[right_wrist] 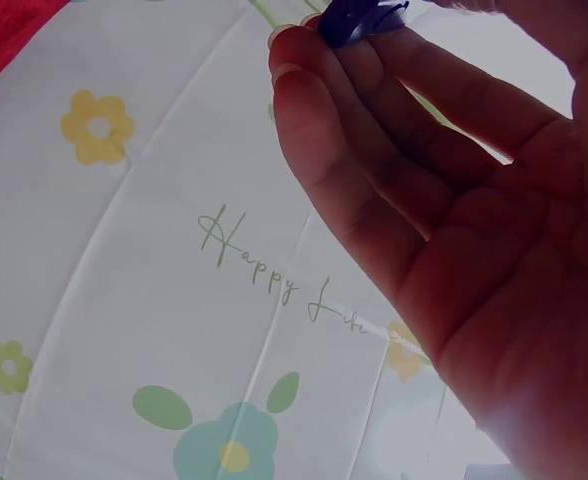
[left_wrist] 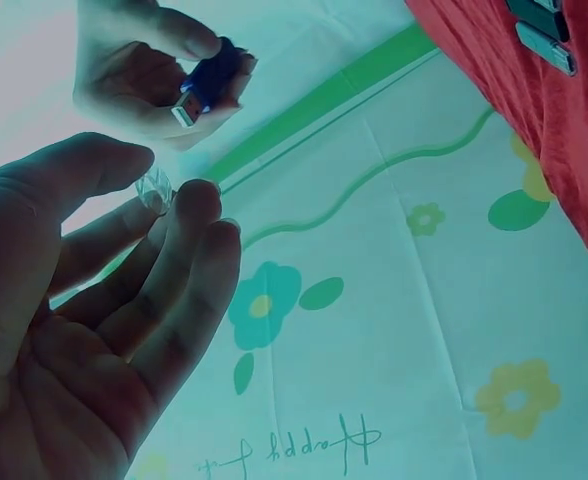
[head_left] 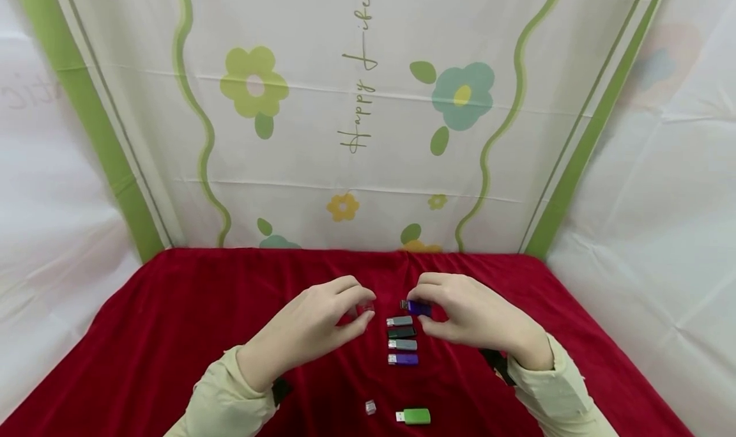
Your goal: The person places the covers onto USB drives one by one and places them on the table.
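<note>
Between thumb and fingers my left hand [head_left: 322, 315] pinches a small clear plastic cap [left_wrist: 155, 188]. Facing it across a short gap, my right hand [head_left: 468, 309] grips a blue USB stick [head_left: 418, 308] whose bare metal plug points left, toward the cap. In the right wrist view the stick's blue body [right_wrist: 359, 20] shows at the fingertips. Below the hands a column of USB sticks lies on the cloth: a grey one [head_left: 399, 321], a black one [head_left: 402, 333], another grey one [head_left: 402, 345] and a blue-purple one [head_left: 404, 359].
Nearer the front edge of the red cloth [head_left: 172, 335] lie a green USB stick [head_left: 416, 416] and a loose clear cap [head_left: 370, 407]. A white curtain [head_left: 310, 156] with printed flowers stands behind the table, and white sheets hang at both sides.
</note>
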`<state>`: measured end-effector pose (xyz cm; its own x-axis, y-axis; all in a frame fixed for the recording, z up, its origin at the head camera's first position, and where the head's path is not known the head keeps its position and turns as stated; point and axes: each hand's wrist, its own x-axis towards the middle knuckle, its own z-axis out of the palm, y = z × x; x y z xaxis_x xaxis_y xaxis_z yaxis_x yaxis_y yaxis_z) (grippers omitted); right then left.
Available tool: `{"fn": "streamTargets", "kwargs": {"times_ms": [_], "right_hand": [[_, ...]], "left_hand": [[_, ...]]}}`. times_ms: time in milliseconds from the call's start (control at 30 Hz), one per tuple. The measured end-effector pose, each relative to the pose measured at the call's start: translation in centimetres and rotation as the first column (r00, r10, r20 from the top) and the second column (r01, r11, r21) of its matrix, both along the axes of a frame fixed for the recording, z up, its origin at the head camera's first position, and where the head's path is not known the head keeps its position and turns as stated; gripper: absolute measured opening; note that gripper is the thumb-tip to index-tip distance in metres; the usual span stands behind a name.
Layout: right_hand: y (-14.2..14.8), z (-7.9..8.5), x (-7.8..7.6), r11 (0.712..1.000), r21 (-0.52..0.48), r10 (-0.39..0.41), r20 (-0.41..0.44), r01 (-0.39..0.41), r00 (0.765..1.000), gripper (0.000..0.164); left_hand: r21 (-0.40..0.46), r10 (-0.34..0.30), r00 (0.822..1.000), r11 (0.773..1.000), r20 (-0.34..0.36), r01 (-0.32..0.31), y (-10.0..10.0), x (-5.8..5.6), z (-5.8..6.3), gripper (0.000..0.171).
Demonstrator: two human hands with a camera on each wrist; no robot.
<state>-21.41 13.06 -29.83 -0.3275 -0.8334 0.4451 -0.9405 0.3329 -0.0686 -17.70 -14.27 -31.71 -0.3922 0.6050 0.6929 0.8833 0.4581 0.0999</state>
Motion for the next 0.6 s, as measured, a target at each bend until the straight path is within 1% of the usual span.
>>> {"fn": "streamTargets", "kwargs": {"times_ms": [167, 333, 433, 600], "right_hand": [[0.01, 0.06, 0.0, 1.0, -0.009, 0.019, -0.023, -0.019, 1.0, 0.027], [-0.3, 0.21, 0.01, 0.999, -0.018, 0.039, -0.035, -0.04, 0.999, 0.026], [-0.44, 0.17, 0.09, 0.998, -0.022, 0.053, -0.039, -0.053, 0.998, 0.026], [-0.56, -0.16, 0.15, 0.998, -0.031, 0.057, -0.05, -0.059, 0.997, 0.027]], "left_hand": [[-0.004, 0.01, 1.0, 1.0, -0.009, -0.01, 0.19, -0.3, -0.45, 0.019], [0.008, 0.019, 0.999, 1.0, -0.031, -0.019, 0.24, -0.6, -0.47, 0.02], [0.017, 0.024, 0.999, 1.0, -0.031, -0.024, 0.35, -0.56, -0.4, 0.019], [0.024, 0.028, 1.0, 0.999, -0.01, -0.028, 0.77, -0.18, -0.51, 0.018]]}}
